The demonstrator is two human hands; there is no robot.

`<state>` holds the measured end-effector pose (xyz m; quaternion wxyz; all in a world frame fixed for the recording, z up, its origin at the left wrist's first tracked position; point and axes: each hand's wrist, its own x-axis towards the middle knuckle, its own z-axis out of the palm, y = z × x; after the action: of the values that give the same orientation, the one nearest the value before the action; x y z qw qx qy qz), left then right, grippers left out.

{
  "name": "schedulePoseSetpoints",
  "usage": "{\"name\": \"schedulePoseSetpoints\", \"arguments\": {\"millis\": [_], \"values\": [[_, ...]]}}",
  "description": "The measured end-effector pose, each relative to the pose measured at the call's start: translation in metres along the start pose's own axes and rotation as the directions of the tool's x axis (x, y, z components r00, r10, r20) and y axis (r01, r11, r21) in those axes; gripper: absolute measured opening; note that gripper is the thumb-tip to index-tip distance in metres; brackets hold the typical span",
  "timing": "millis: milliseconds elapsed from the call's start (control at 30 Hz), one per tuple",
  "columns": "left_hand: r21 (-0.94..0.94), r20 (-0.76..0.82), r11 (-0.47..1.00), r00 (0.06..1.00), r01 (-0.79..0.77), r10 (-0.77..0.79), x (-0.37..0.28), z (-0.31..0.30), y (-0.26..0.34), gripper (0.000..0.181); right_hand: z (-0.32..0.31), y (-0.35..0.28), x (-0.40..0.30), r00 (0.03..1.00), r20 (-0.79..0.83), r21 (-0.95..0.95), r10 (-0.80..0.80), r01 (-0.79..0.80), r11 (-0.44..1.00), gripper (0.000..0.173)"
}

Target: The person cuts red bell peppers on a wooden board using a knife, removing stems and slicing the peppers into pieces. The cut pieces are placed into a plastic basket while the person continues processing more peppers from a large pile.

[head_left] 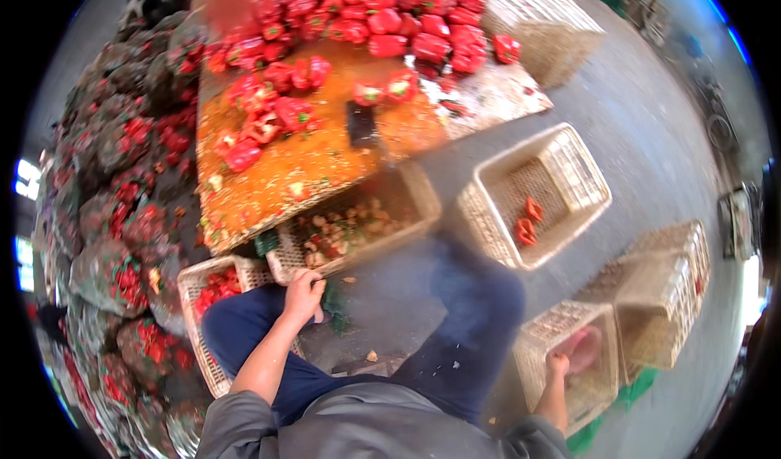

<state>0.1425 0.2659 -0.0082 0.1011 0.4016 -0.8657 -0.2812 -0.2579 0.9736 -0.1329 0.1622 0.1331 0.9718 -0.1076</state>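
Note:
My left hand [303,295] grips the near rim of a plastic crate [427,209] that holds pepper cores and scraps [341,227]. At the lower right, my right hand [558,364] reaches into another pale crate [531,349], its fingers at a blurred pink, rounded thing [583,349] whose kind I cannot tell. In front of me, an orange board [293,166] strewn with seeds bears red bell peppers [296,114], some cut open. A dark flat object [361,124] lies on the board.
Red peppers [384,19] are heaped at the board's far side. Filled mesh sacks [110,276] crowd the left. A crate of red pieces [189,282] stands by my left knee. To the right are a crate [473,196] with two red pieces and stacked crates [659,300]. Green netting [637,389] lies on the floor.

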Motion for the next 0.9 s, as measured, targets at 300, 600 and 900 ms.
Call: {"name": "schedulePoseSetpoints", "arguments": {"millis": [300,600,900], "values": [[-0.125,0.006,0.991,0.999,-0.036,0.037,0.009,-0.005,0.016,0.021,-0.038,-0.008,-0.015,0.982,-0.182,0.015,0.044,-0.042,0.999,0.051],[-0.085,0.100,0.976,0.973,-0.202,0.210,0.073,-0.086,0.052,0.023,-0.178,-0.244,-0.066,0.833,-0.460,0.380,-0.308,0.498,0.780,0.035],[-0.069,-0.035,0.969,0.972,-0.236,0.234,0.137,-0.106,0.054,0.023,-0.129,-0.626,-0.190,0.482,0.017,0.443,-0.876,0.782,0.439,0.045]]}}
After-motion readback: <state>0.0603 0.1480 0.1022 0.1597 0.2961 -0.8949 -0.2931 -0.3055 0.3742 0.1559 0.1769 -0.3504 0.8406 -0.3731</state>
